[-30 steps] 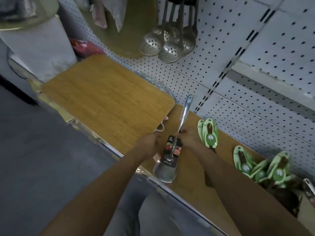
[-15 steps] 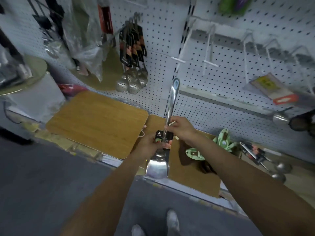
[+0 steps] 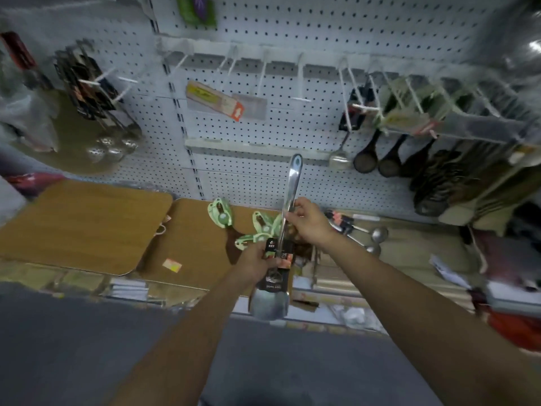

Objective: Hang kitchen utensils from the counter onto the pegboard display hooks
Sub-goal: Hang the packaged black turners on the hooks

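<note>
Both hands grasping a steel spatula point(image 3: 288, 197), left hand point(image 3: 254, 260) on its label, right hand point(image 3: 307, 221) pinching the handle, green-carded utensils point(image 3: 257, 230) just behind, white hooks point(image 3: 298, 80) above on the pegboard point(image 3: 322, 30)

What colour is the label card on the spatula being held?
Mostly black, with a reddish picture patch, on the spatula; head view.

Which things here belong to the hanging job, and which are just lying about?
Job:
steel spatula
left hand at its label card
right hand on its handle
bare white hooks
pegboard

Lying about:
two wooden boards
green-carded utensils
ladles on the counter
</note>
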A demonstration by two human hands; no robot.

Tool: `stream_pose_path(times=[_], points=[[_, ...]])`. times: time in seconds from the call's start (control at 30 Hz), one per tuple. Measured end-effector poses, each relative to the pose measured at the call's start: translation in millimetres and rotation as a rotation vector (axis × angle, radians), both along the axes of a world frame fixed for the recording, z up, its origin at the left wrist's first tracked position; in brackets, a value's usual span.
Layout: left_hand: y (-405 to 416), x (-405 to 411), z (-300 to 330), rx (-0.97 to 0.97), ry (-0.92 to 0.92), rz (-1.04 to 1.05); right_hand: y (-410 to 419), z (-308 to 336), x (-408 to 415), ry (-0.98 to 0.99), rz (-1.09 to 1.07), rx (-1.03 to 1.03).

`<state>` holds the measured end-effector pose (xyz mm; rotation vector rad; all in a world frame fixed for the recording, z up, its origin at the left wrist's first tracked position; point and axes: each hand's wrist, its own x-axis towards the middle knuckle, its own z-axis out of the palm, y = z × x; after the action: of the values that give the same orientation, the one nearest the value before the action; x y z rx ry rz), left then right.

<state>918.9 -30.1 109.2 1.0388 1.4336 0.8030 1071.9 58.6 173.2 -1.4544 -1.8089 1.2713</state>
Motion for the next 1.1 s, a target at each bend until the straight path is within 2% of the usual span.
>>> stream_pose_path(times=[0.2, 0.4, 0.57, 0.77, 0.87, 1.1], points=[[8, 191, 4, 0.013, -0.001, -0.052, -8, 9, 184, 0.028, -0.101, 0.042], [32, 305, 49, 0.076, 0.054, -0.079, 4, 38, 296, 0.08, -0.197, 0.108], [48, 350, 61, 0.089, 0.082, -0.125, 10, 42, 339, 0.117, -0.268, 0.138], [85, 377, 49, 0.168, 0.126, -0.156, 18, 38, 364, 0.142, -0.325, 0.314], [103, 390, 42, 0.212, 0.169, -0.178, 25, 39, 380, 0.152, -0.35, 0.335], [127, 433, 45, 0.209, 0.12, -0.225, 45, 42, 419, 0.081, -0.397, 0.393]])
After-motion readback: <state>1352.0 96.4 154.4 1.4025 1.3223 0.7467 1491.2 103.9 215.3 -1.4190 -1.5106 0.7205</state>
